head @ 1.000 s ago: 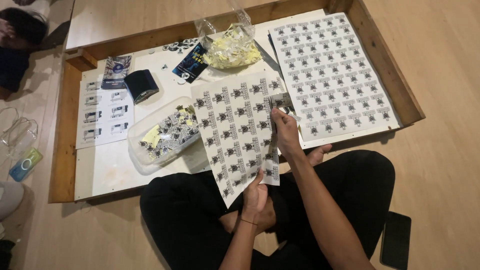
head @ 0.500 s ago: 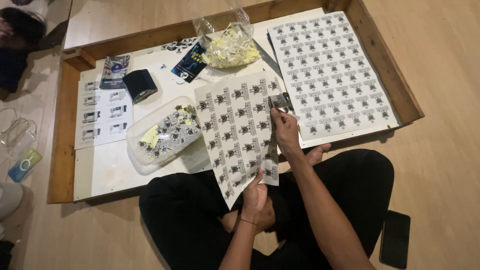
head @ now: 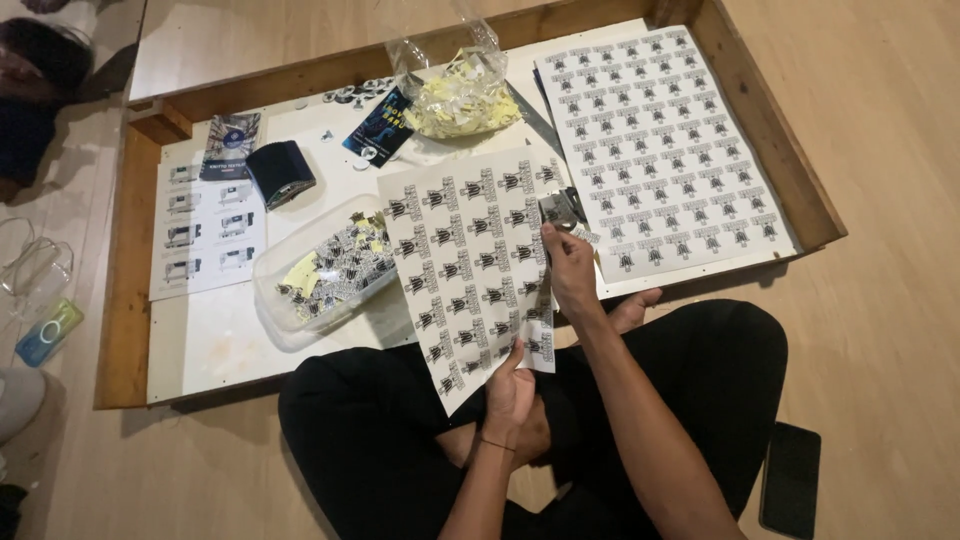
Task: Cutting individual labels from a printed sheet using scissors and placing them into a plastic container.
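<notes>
Held up over the lap past the near edge of the white wooden-framed surface (head: 200, 340), white printed sticker sheet (head: 470, 260): left hand (head: 512, 385) pinching its bottom for tension, right hand (head: 570, 270) clamped on grey scissors (head: 560, 208) cutting a strip.

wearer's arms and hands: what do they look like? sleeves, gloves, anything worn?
Both forearms are bare, with no sleeves in view and no gloves. The left hand has a thin dark band around the wrist. The right hand shows no watch or band; rings are too small to tell.
</notes>
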